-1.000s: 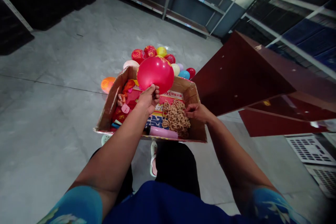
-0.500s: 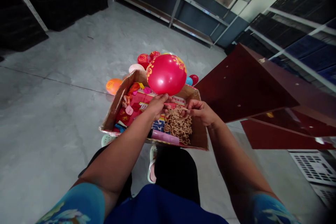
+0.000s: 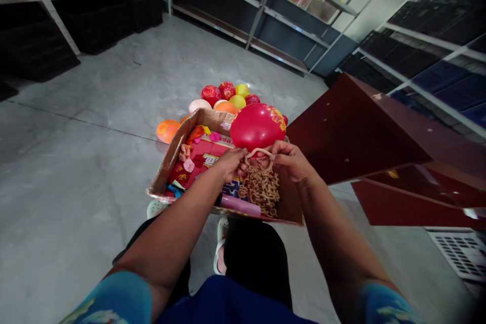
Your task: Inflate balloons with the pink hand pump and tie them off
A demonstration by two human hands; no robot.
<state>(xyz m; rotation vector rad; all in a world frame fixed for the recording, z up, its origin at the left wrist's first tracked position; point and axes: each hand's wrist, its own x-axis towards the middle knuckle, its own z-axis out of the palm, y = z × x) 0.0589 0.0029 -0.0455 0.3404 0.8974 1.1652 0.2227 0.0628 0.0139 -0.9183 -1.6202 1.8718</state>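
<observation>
Red balloon [image 3: 258, 125], inflated and printed with yellow figures, sits just beyond your fingertips, above the far right part of the cardboard box [image 3: 162, 169] before your knees. Your left hand [image 3: 231, 164] is closed, thumb and fingers pinched at the balloon's lower end; the neck itself is hidden from view. Your right hand [image 3: 291, 161] grips a tan strand [image 3: 257, 151] between thumb and fingers, and that strand arches across to your left fingertips, in front of the balloon's underside. Right below your hands, inside the box, you have a heap of tan strands [image 3: 261, 190], with a pink-purple tube [image 3: 240, 204] lying beside it along the near wall. Limp balloons lie at the box's left side, among them an orange one [image 3: 195, 133] and a bright pink one [image 3: 214, 136]. Past the box you see inflated balloons clustered on the floor [image 3: 114, 91], red, yellow, orange and pale pink, while an orange balloon [image 3: 167, 130] rests just outside the left wall.
</observation>
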